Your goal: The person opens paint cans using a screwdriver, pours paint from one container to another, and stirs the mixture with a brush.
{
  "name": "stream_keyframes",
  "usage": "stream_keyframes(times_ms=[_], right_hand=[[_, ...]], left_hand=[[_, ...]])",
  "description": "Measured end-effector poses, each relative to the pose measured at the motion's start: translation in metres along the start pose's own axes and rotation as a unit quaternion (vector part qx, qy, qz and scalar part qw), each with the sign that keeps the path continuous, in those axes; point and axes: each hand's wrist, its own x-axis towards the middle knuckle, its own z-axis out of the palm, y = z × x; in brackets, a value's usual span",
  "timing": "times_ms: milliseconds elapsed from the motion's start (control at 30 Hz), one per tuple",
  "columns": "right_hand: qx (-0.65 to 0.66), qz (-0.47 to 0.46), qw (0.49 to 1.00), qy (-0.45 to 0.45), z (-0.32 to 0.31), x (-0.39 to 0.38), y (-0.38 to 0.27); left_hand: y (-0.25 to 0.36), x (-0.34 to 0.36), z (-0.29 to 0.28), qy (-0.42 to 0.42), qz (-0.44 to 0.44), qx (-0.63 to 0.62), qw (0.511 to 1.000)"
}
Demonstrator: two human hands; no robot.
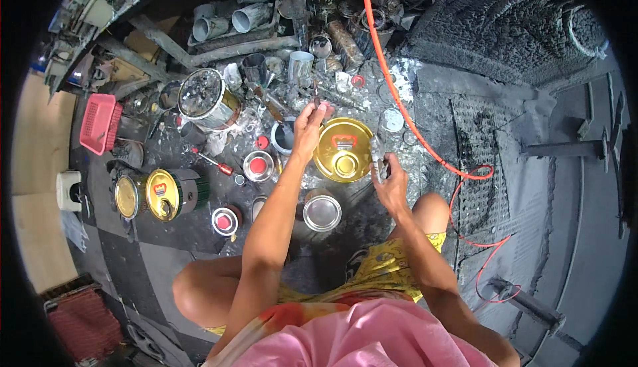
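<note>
Nearest to my camera, the pink shirt (385, 330) fills the bottom centre of the frame, with yellow patterned shorts (372, 261) just above it. Both forearms reach up past them. The right hand (392, 185), right of centre, has its fingers closed in around a grey tool (377, 151) (I can't make out what kind). The left hand (308, 129), a little higher, has its fingers curled about a dark slender tool (317, 94) that points to the top of the frame.

Between the hands, at the centre, I see the gold tin (345, 154), a red mark on its lid. Below it sits a silver tin (322, 213). To the left of the left forearm are two red-capped tins, one lower (226, 221) and one higher (258, 166), and a red-handled screwdriver (224, 168) lies on the dark floor (119, 254). Farther left stands a green tin with a gold lid (163, 195).

Farther up, I have a large paint-crusted can (203, 94) at upper left, a pink basket (100, 126) near the left rim, and an orange hose (387, 68) running down from the top edge. Grey cups (252, 17) lie on a shelf beyond.
</note>
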Motion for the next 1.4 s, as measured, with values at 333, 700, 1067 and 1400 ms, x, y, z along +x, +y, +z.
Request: stream_keyframes(times_ms=[333, 700, 1067, 1400], right_hand=[[0.022, -0.103, 0.994, 0.016, -0.021, 0.007, -0.002], [0.005, -0.178, 0.984, 0.026, -0.024, -0.002, -0.005], [-0.010, -0.145, 0.989, 0.031, -0.011, 0.000, 0.010], [0.027, -0.119, 0.992, 0.034, -0.003, 0.004, 0.009]], left_hand=[[0.037, 0.000, 0.005, -0.043, 0.028, 0.255, 0.966], [0.023, 0.009, -0.015, -0.118, 0.029, 0.298, 0.947], [0.016, 0.013, -0.016, -0.105, 0.081, 0.321, 0.938], [0.044, 0.015, -0.004, -0.026, 0.004, 0.077, 0.997]])
